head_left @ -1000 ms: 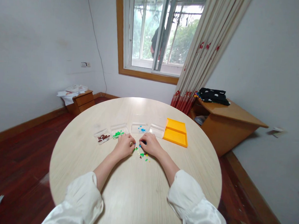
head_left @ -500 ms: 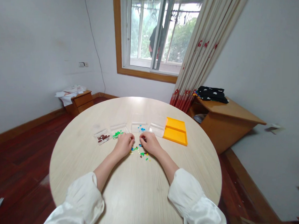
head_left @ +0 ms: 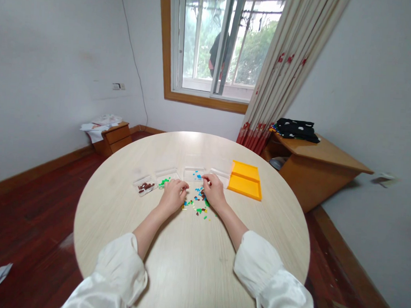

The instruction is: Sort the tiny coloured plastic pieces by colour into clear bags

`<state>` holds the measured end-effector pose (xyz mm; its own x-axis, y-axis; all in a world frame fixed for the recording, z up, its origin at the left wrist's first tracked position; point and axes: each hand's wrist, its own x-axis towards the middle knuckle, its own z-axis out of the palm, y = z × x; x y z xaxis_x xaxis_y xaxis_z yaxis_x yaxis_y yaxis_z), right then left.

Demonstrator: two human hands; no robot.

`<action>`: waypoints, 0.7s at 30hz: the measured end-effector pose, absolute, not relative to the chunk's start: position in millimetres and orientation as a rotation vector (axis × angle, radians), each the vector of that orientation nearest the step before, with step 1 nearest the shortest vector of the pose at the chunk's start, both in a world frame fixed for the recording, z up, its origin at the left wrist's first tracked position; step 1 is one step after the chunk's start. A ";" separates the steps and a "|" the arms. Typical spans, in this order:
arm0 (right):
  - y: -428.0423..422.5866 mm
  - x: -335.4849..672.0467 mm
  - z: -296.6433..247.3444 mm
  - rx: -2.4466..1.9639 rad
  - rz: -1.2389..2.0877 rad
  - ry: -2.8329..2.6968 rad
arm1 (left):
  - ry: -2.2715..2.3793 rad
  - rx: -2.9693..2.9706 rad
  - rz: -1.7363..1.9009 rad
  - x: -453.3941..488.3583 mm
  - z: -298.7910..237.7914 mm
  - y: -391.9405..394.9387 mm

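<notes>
Small bricks (head_left: 199,210) in green, brown, blue and yellow lie loose on the table between my hands. My left hand (head_left: 173,196) is closed at the left of this pile, thumb and fingertips together; whatever they hold is too small to make out. At the front of a clear box (head_left: 189,179) with blue pieces in it, my right hand (head_left: 213,190) has its fingers pinched, and I cannot make out what is in them. Green pieces (head_left: 163,182) sit in another clear box beside my left hand. Farther left, brown pieces (head_left: 145,186) fill part of a third box.
An open yellow case (head_left: 245,186) stands right of a further clear box (head_left: 221,174) on the round table (head_left: 189,263). Beyond the table are a wooden desk (head_left: 315,166) with folded cloth, a small cabinet (head_left: 118,138) and a window. A dark figure shows behind the glass.
My right hand has moved from the pile up to the box with blue pieces, uncovering more loose bricks. My left hand stays close to its place. The whole view has shifted slightly.
</notes>
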<state>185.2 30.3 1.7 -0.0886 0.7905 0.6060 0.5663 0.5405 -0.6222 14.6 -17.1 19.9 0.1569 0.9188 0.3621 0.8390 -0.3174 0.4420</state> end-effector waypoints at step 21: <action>37.7 186.8 2.7 -1.171 0.281 -1.704 | 1.793 2.202 0.933 15.1 22.9 -17.1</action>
